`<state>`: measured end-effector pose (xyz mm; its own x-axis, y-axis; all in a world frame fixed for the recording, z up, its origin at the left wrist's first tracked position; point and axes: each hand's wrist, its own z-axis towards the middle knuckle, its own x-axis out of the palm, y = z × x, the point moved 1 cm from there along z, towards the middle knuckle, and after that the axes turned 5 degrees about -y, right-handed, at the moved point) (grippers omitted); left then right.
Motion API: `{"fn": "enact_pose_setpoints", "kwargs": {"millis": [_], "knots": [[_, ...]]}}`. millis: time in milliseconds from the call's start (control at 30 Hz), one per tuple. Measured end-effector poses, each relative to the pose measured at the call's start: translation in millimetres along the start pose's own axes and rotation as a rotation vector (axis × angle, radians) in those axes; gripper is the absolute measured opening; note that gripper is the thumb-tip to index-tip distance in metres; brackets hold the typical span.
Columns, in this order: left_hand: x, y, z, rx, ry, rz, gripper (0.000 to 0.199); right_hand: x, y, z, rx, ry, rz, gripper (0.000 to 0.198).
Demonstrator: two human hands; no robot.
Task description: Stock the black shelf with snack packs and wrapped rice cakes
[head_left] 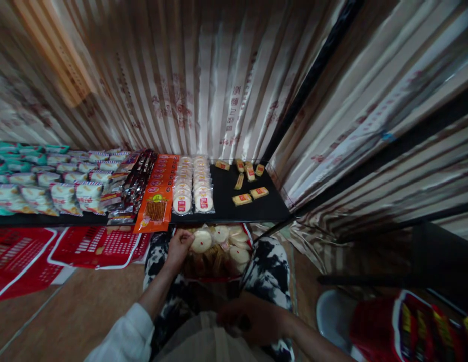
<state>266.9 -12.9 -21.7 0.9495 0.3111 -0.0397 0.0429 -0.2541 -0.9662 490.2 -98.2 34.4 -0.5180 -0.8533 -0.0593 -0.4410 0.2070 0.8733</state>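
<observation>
My left hand [179, 247] reaches between my knees, its fingers pinched on the edge of a round, pale packaged cracker [201, 241] with a small red mark. Under it a red basket [250, 232] holds several more round crackers [239, 254] and some yellowish packets. Low over my lap, my right hand [249, 317] is in shadow with its fingers curled. Whether it holds anything is too dark to make out. On the black shelf just above the basket, two rows of wrapped white crackers [204, 201] stand beside several small yellow packets [242, 199].
Further left on the shelf [271, 206] are an orange snack bag [154, 201], dark packets and many white-and-green bags [62, 193]. Red baskets [94, 246] lie below left. At lower right sit a pale stool [334, 314] and a filled red basket [373, 322]. Black poles and curtains close in.
</observation>
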Motion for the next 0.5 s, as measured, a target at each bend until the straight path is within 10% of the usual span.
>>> {"fn": "enact_pose_setpoints", "kwargs": {"millis": [200, 500], "knots": [[6, -1, -6, -0.053, 0.037, -0.052, 0.029, -47, -4, 46, -0.064, -0.909, 0.630, 0.031], [11, -3, -11, 0.142, 0.261, 0.101, 0.024, -40, -10, 90, 0.172, -0.648, 1.067, 0.040]]}}
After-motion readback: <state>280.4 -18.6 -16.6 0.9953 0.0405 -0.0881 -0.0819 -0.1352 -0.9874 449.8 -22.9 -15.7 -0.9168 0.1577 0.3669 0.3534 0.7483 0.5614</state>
